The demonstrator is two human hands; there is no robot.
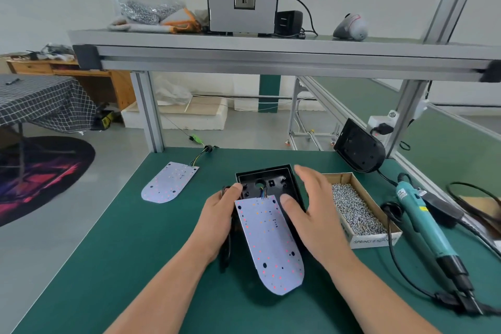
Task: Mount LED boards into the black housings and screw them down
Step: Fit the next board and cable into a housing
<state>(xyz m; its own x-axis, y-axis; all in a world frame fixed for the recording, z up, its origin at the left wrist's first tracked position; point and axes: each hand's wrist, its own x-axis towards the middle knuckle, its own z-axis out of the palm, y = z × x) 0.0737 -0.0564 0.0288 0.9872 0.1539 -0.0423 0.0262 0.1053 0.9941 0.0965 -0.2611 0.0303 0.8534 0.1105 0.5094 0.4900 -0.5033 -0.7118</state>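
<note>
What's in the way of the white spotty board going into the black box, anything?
Nothing visible. The LED board lies askew on top of the black housing, wires running in; the uncovered part holds no loose thing.

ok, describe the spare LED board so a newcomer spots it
On the green bench mat, far left by the aluminium post, lies a white LED board with wires at its far end. Unlike the board over the black housing, it lies alone, untouched.

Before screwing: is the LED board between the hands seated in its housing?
Not seated. LED board lies askew atop black housing, leaving its far interior uncovered.
</note>
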